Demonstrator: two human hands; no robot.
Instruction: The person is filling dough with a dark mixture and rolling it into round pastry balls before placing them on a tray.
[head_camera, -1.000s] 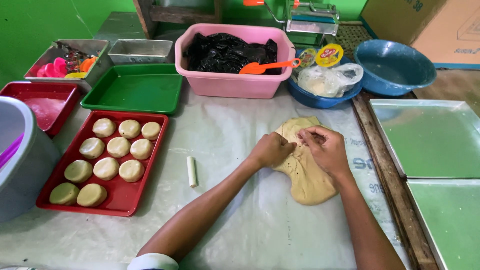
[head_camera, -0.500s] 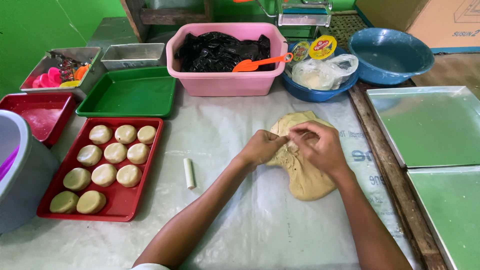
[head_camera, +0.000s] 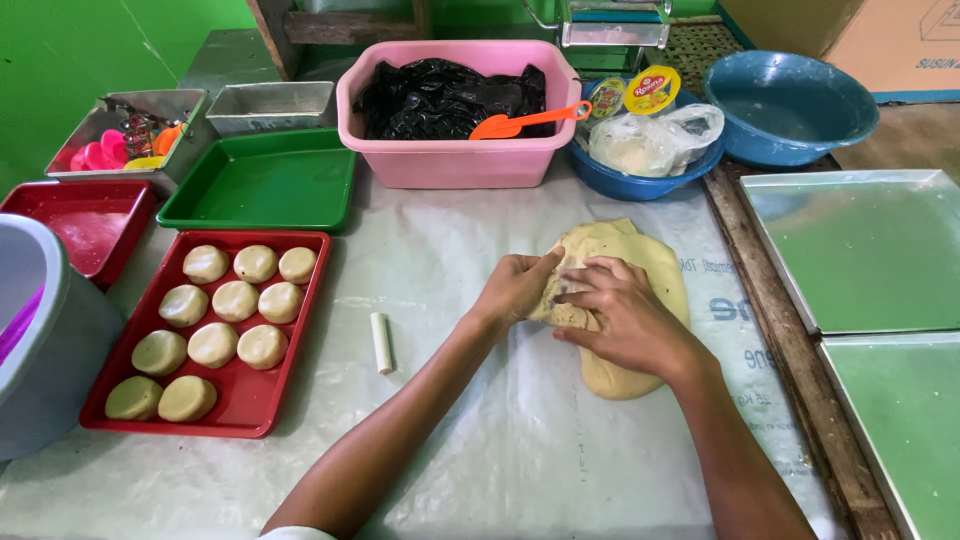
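Hands (head_camera: 515, 288) (head_camera: 618, 315) knead one dough (head_camera: 640, 262); ten balls (head_camera: 236, 300).

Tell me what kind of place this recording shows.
Probably a small home bakery or pastry workshop: both hands work a dough slab on a plastic-covered table, a red tray holds shaped dough rounds, and empty baking trays wait alongside.

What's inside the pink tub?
The pink tub holds crumpled black plastic, and an orange scraper rests across its rim. Whatever lies under the plastic is covered, so it cannot be seen.
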